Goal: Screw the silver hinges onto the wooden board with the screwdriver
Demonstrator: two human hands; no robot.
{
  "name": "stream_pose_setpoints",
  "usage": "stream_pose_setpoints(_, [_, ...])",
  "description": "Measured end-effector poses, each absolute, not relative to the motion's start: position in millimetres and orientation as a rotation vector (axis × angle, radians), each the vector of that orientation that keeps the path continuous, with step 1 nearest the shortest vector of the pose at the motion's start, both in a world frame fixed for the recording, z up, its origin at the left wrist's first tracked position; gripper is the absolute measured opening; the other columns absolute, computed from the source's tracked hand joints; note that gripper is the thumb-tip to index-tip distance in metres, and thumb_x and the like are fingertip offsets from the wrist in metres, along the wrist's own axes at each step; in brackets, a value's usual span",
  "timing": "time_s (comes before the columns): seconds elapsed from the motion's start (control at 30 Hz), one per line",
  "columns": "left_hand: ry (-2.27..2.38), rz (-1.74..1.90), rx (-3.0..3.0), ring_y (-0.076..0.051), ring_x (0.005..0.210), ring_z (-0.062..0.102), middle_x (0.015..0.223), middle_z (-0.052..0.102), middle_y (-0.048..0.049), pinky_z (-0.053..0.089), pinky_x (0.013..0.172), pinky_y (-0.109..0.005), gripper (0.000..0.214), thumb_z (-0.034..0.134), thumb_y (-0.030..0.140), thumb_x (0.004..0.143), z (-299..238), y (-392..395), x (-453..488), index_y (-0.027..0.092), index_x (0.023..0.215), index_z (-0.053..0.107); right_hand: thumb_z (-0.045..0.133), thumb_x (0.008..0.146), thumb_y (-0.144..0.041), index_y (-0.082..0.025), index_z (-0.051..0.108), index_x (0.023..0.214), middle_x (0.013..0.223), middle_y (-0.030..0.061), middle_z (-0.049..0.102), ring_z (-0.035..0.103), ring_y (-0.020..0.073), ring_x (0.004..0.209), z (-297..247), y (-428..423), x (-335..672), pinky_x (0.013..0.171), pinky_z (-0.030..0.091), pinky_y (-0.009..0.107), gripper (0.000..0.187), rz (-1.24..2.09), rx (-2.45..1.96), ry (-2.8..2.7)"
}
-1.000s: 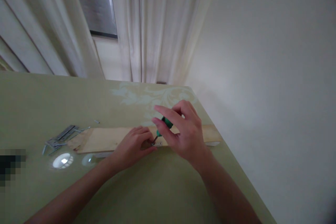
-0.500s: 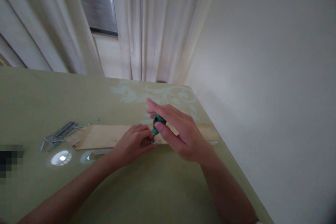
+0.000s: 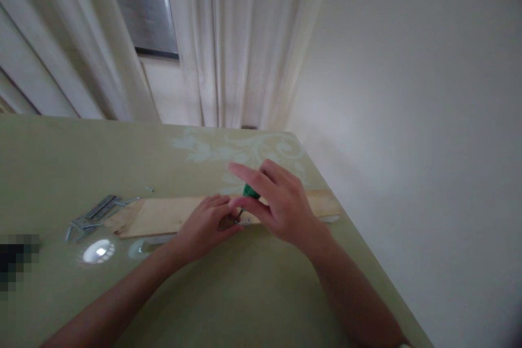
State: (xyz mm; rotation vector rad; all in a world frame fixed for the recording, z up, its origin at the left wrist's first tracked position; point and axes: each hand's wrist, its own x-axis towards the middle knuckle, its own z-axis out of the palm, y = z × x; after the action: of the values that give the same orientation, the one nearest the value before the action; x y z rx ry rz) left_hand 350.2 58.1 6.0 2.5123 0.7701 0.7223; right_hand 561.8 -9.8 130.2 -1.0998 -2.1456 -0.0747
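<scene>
Just now the right hand (image 3: pixel 282 204) has curled its grip round the green screwdriver (image 3: pixel 251 192), seemingly mid-turn, with the wooden board (image 3: pixel 161 213) below and, beside, the left hand (image 3: pixel 207 224), whose hold I can't tell.

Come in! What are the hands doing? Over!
Right hand around green screwdriver, grip partly hidden. Left hand on wooden board, by screwdriver's shaft. Loose metal pieces at board's left end, away from hands.

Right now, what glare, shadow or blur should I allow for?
Head view: dim light; bright round glare on the glossy table, near the metal plates; soft shading towards the camera; detail below the screwdriver too soft to read; a dark pixelated patch at the left edge.
</scene>
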Motion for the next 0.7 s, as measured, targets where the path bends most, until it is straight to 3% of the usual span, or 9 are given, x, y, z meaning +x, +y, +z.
stream_pose_setpoints(0.1, [0.757, 0.706, 2.53, -0.023, 0.092, 0.063, 0.095, 0.072, -0.0036, 0.047, 0.083, -0.036, 0.015, 0.076, 0.033, 0.097, 5.3, 58.5, 349.8, 0.021, 0.091, 0.069, 0.041, 0.114, -0.031, -0.022, 0.033, 0.17, 0.141, 0.0128, 0.064, 0.061, 0.0236, 0.128, 132.5, -11.4, 560.2, 0.11, 0.052, 0.042, 0.058, 0.177, -0.979, -2.165])
stream_pose_setpoints(0.17, [0.754, 0.689, 2.547, -0.023, 0.091, 0.063, 0.094, 0.071, -0.0032, 0.046, 0.082, -0.035, 0.016, 0.076, 0.032, 0.097, 4.7, 58.7, 349.7, 0.021, 0.089, 0.067, 0.043, 0.113, -0.025, -0.027, 0.031, 0.171, 0.15, 0.0101, 0.061, 0.061, 0.0201, 0.132, 131.3, -11.4, 559.9, 0.113, 0.051, 0.038, 0.059, 0.304, -0.921, -2.141])
stream_pose_setpoints(0.3, [0.793, 0.736, 2.539, -0.022, 0.088, 0.064, 0.09, 0.069, -0.0021, 0.045, 0.078, -0.033, 0.01, 0.076, 0.029, 0.095, 2.8, 58.4, 350.3, 0.021, 0.092, 0.07, 0.072, 0.103, -0.039, -0.026, 0.068, 0.141, 0.108, 0.0046, 0.074, 0.067, 0.0176, 0.093, 123.9, -6.8, 559.7, 0.088, 0.057, 0.031, 0.04, 0.121, -0.945, -2.027])
stream_pose_setpoints(0.37, [0.791, 0.747, 2.53, -0.022, 0.088, 0.064, 0.09, 0.07, -0.0023, 0.046, 0.078, -0.033, 0.01, 0.075, 0.029, 0.095, 2.6, 58.2, 350.6, 0.022, 0.091, 0.07, 0.071, 0.102, -0.043, -0.024, 0.068, 0.141, 0.113, 0.0073, 0.074, 0.068, 0.0203, 0.1, 124.2, -5.0, 560.4, 0.093, 0.058, 0.035, 0.043, 0.073, -0.935, -2.028])
stream_pose_setpoints(0.43, [0.774, 0.741, 2.529, -0.022, 0.09, 0.065, 0.093, 0.072, -0.0034, 0.047, 0.079, -0.033, 0.012, 0.075, 0.03, 0.096, 2.9, 58.3, 350.8, 0.021, 0.089, 0.07, 0.056, 0.11, -0.039, -0.025, 0.056, 0.156, 0.138, 0.0112, 0.068, 0.065, 0.0234, 0.124, 127.9, -4.8, 561.8, 0.109, 0.054, 0.042, 0.048, 0.173, -0.857, -2.088])
stream_pose_setpoints(0.5, [0.761, 0.732, 2.537, -0.023, 0.092, 0.065, 0.096, 0.073, -0.0047, 0.048, 0.081, -0.035, 0.013, 0.074, 0.032, 0.096, 3.1, 58.7, 350.7, 0.021, 0.089, 0.07, 0.044, 0.114, -0.03, -0.027, 0.047, 0.163, 0.148, 0.0103, 0.064, 0.062, 0.0216, 0.132, 131.3, -5.6, 562.7, 0.114, 0.051, 0.042, 0.049, 0.288, -0.774, -2.139])
stream_pose_setpoints(0.57, [0.769, 0.729, 2.539, -0.024, 0.092, 0.066, 0.096, 0.074, -0.0051, 0.049, 0.083, -0.036, 0.013, 0.074, 0.033, 0.096, 2.7, 59.1, 350.6, 0.021, 0.091, 0.072, 0.048, 0.114, -0.03, -0.026, 0.059, 0.153, 0.126, 0.0085, 0.072, 0.068, 0.0198, 0.114, 132.1, -7.0, 562.0, 0.102, 0.056, 0.038, 0.041, 0.221, -0.786, -2.14])
stream_pose_setpoints(0.63, [0.781, 0.741, 2.531, -0.024, 0.092, 0.066, 0.096, 0.074, -0.0046, 0.049, 0.083, -0.036, 0.013, 0.074, 0.034, 0.096, 2.2, 59.4, 350.3, 0.022, 0.093, 0.073, 0.059, 0.11, -0.036, -0.022, 0.075, 0.13, 0.099, 0.0068, 0.069, 0.065, 0.0212, 0.095, 131.4, -8.8, 560.0, 0.09, 0.057, 0.038, 0.029, -0.046, -0.889, -2.113])
stream_pose_setpoints(0.7, [0.787, 0.75, 2.518, -0.024, 0.09, 0.066, 0.093, 0.073, -0.0038, 0.048, 0.082, -0.036, 0.012, 0.075, 0.032, 0.096, 2.0, 59.6, 350.2, 0.021, 0.091, 0.072, 0.062, 0.107, -0.041, -0.019, 0.077, 0.122, 0.099, 0.0095, 0.067, 0.063, 0.0249, 0.096, 131.6, -11.0, 558.5, 0.091, 0.056, 0.043, 0.03, -0.26, -0.968, -2.096])
